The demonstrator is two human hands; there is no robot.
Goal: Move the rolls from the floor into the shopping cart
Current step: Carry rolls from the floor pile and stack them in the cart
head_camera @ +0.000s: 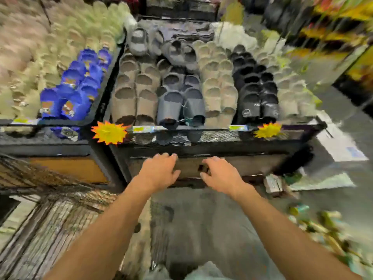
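The picture is motion-blurred. My left hand (159, 171) and my right hand (219, 174) reach forward side by side, palms down, fingers loosely spread, holding nothing. They hover in front of the dark lower panel of a slipper display. The wire mesh shopping cart (50, 209) lies at the lower left, beside my left forearm. Several green and yellow rolls (323, 225) lie blurred on the floor at the lower right, to the right of my right forearm. A wrapped pack (273, 184) sits on the floor near the display's foot.
A display bin (201, 136) of beige, grey and black slippers stands straight ahead, with blue slippers (76, 87) in the bin to its left. Yellow star price tags (110, 132) hang on its front edge. Grey floor (201, 229) lies between my arms. Shelves run at the far right.
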